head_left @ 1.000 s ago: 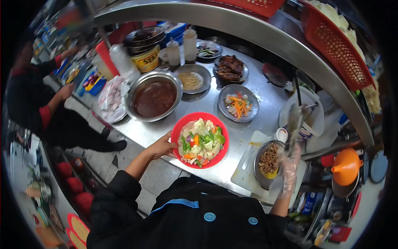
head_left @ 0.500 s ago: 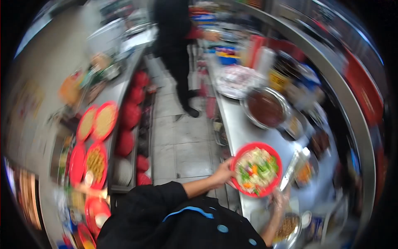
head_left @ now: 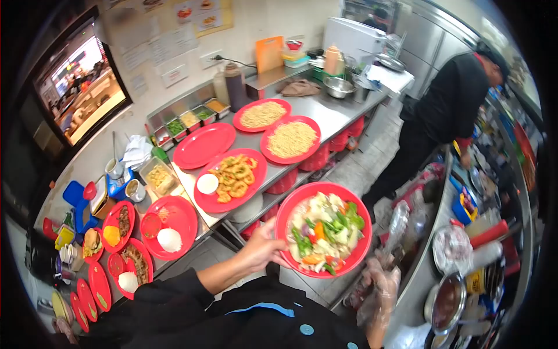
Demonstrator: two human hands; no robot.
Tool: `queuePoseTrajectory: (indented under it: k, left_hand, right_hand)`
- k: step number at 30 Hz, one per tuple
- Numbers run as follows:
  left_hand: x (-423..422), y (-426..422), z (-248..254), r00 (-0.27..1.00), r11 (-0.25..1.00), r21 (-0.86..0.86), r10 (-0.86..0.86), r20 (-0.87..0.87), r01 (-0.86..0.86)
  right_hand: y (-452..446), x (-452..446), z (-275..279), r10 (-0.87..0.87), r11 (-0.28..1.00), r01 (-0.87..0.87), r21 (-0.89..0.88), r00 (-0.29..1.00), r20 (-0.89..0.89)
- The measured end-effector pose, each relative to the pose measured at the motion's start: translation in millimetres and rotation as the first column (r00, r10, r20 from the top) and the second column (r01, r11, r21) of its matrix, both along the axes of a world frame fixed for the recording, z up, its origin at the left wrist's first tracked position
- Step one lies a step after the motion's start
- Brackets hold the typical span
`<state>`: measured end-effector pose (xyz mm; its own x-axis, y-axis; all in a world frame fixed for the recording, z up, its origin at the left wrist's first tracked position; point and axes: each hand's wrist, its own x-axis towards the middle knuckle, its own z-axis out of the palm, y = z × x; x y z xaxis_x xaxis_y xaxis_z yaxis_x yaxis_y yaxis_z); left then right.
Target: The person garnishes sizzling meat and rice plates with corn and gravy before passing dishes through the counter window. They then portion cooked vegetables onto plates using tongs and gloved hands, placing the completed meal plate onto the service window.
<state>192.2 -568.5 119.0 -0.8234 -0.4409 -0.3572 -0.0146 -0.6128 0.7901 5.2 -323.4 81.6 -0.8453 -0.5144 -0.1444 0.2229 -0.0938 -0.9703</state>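
Observation:
My left hand [head_left: 261, 249] grips the near left rim of a red bowl [head_left: 356, 256]. The bowl is full of mixed vegetables [head_left: 325, 230], with green, white and orange pieces. To its lower right is my right hand [head_left: 382, 285], in a clear plastic glove, its fingers curled. A long shiny thing [head_left: 399, 221] sticks up from that hand; it looks like a utensil, but blur hides its kind. Beyond the bowl, on the counter, stand a red plate of fried rings with a white dip cup [head_left: 232, 180] and two red plates of noodles [head_left: 290, 139].
On the left counter are a bare red oval plate [head_left: 204, 145], a red plate with rice [head_left: 168, 224], topping trays [head_left: 190, 119] and sauce bottles [head_left: 235, 87]. A co-worker [head_left: 447, 99] in black stands at the right counter, near a metal pot [head_left: 447, 302]. Tiled floor lies between.
My view has swung left, from the aisle and right counter to the left counter of plates. The bowl has come round with my left hand. The co-worker now appears at right, leaning over the counter.

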Motion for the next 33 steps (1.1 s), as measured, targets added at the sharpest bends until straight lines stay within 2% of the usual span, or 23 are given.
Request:
queuePoseTrajectory:
  k: [1,3,5,7,9,10,13,15,17,18,21,22,23,25,26,28,33]
  left_hand:
    - [7.1,-26.1,3.6,0.999,0.998,-0.042,0.05,0.002,-0.05]
    - [20.3,-69.2,10.5,0.986,0.98,-0.114,0.164,0.017,-0.161]
    - [35.9,-109.4,16.3,0.961,0.953,-0.131,0.277,-0.002,-0.275]
    - [48.9,-141.4,27.3,0.914,0.905,-0.155,0.405,0.032,-0.396]
    - [64.2,-176.7,23.5,0.884,0.87,-0.188,0.467,0.02,-0.456]
    - [70.6,-190.4,25.0,0.871,0.861,-0.205,0.487,0.067,-0.466]
    - [81.9,-221.5,29.8,0.809,0.813,-0.242,0.57,0.142,-0.53]
    - [86.4,-238.1,31.8,0.755,0.77,-0.263,0.632,0.178,-0.582]
    - [89.4,-244.7,31.5,0.726,0.768,-0.369,0.628,0.279,-0.523]
    - [92.4,-251.3,20.3,0.703,0.738,-0.431,0.655,0.276,-0.519]
    - [90.9,-263.9,16.0,0.661,0.704,-0.342,0.706,0.252,-0.622]
    - [86.9,-266.5,17.3,0.637,0.686,-0.336,0.726,0.258,-0.645]
    - [80.9,-268.5,19.7,0.619,0.655,-0.282,0.755,0.215,-0.701]
    - [73.7,-275.3,16.9,0.579,0.605,-0.219,0.796,0.178,-0.765]
    - [71.1,-279.0,11.8,0.539,0.555,-0.226,0.832,0.131,-0.801]
    - [64.9,-281.8,5.1,0.449,0.454,-0.232,0.89,0.08,-0.86]
    - [62.5,-293.3,-4.0,0.275,0.297,-0.247,0.954,0.121,-0.922]
  right_hand:
    - [-54.4,-3.0,10.4,0.034,0.999,-0.031,-0.039,0.996,0.079]
    - [-139.8,-17.2,13.9,0.329,0.944,-0.331,0.004,0.94,0.087]
    - [-223.5,-16.6,17.0,0.376,0.926,-0.367,-0.086,0.919,0.121]
    - [-295.1,-17.5,17.5,0.529,0.84,-0.519,-0.16,0.848,0.03]
    - [-346.1,-16.1,27.5,0.668,0.737,-0.667,-0.109,0.743,-0.031]
    - [-368.9,-15.9,24.6,0.677,0.727,-0.681,-0.081,0.732,-0.077]
    - [-435.6,-7.8,35.9,0.791,0.611,-0.792,-0.001,0.61,-0.052]
    - [-476.8,-1.1,36.2,0.816,0.575,-0.818,-0.027,0.576,-0.055]
    - [-518.7,1.3,27.4,0.856,0.514,-0.826,0.23,0.478,-0.198]
    - [-528.0,6.3,31.4,0.876,0.48,-0.873,0.09,0.472,-0.097]
    - [-578.3,6.5,14.1,0.923,0.377,-0.923,0.083,0.366,-0.119]
    - [-581.4,12.0,29.7,0.925,0.38,-0.921,0.08,0.379,-0.036]
    - [-594.4,10.6,21.6,0.937,0.35,-0.933,0.084,0.349,-0.026]
    - [-622.4,7.8,-5.1,0.979,0.203,-0.979,0.03,0.204,0.03]
    - [-632.8,8.9,-13.2,0.983,0.176,-0.984,0.034,0.177,0.042]
    - [-649.7,16.5,-21.7,0.989,0.136,-0.988,-0.078,0.14,-0.049]
    - [-685.9,33.0,-23.7,0.999,0.033,-0.998,0.044,0.032,-0.027]
